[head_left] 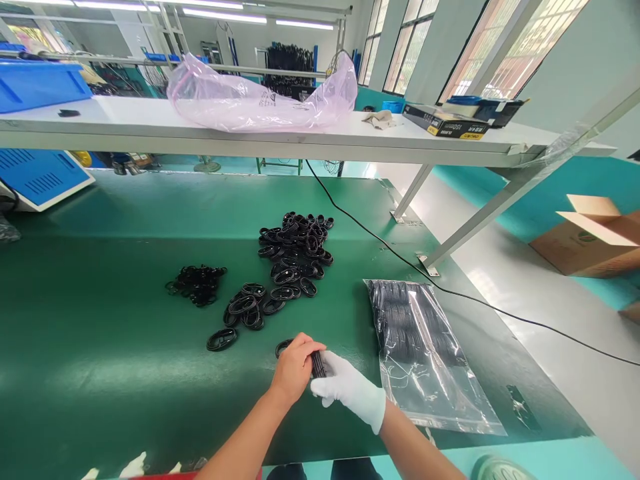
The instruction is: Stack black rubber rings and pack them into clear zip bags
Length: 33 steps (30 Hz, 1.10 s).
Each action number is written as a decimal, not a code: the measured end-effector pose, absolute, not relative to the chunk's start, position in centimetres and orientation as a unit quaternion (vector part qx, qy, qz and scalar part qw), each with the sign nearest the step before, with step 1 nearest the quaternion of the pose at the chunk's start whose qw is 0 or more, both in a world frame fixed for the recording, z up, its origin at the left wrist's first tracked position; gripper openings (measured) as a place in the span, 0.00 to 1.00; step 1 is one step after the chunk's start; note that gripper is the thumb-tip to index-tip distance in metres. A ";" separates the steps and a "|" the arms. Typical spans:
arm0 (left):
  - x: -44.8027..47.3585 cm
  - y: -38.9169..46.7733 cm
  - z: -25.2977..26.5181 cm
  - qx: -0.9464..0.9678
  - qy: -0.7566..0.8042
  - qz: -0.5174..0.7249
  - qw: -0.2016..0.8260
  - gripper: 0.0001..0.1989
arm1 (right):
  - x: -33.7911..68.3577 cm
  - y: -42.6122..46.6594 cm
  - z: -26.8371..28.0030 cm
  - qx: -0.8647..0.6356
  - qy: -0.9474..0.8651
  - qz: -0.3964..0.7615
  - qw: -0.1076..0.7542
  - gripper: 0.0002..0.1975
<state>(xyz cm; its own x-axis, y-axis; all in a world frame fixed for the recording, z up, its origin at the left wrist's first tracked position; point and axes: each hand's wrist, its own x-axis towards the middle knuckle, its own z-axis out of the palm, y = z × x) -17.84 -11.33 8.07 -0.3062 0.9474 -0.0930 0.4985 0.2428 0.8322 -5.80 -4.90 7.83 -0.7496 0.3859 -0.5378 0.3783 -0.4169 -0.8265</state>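
Note:
My right hand (347, 387), in a white glove, is closed round a small stack of black oval loops (318, 365) that look like coiled cable. Against the same stack rests my bare left hand (296, 367), its fingers bent at the stack's left end. Another black oval loop (283, 347) shows just beyond the left hand, partly covered by it; whether the fingers hold it is hidden. Farther out on the green table lies a large heap of such loops (295, 250), trailing toward a single loop (222, 339) at the near left.
A clear plastic bag (420, 353) of stacked black loops lies right of my hands. To the left is a pile of small black pieces (197, 283). A black cable (370, 233) crosses the table. Above, a white shelf (240, 140) carries pink plastic wrapping (265, 100) and boxes.

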 end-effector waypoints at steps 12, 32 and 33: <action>-17.6 -11.3 8.8 0.523 0.710 0.336 0.331 0.22 | -5.5 -4.5 8.7 -0.352 -0.459 0.815 0.006 0.32; -20.9 -10.9 7.3 0.547 0.801 0.008 0.244 0.28 | -5.3 -3.8 2.5 -0.454 -0.553 0.698 0.027 0.24; -20.5 -10.7 7.1 0.535 0.812 -0.006 0.234 0.24 | -5.6 -3.8 2.2 -0.477 -0.575 0.664 0.031 0.22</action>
<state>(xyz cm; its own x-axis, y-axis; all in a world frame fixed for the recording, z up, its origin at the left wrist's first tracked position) -20.54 -10.70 7.13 -0.3178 0.8662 -0.3857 0.8715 0.4271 0.2412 -5.57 -3.82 2.17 -0.5428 0.5892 -0.5985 0.5072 -0.3380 -0.7928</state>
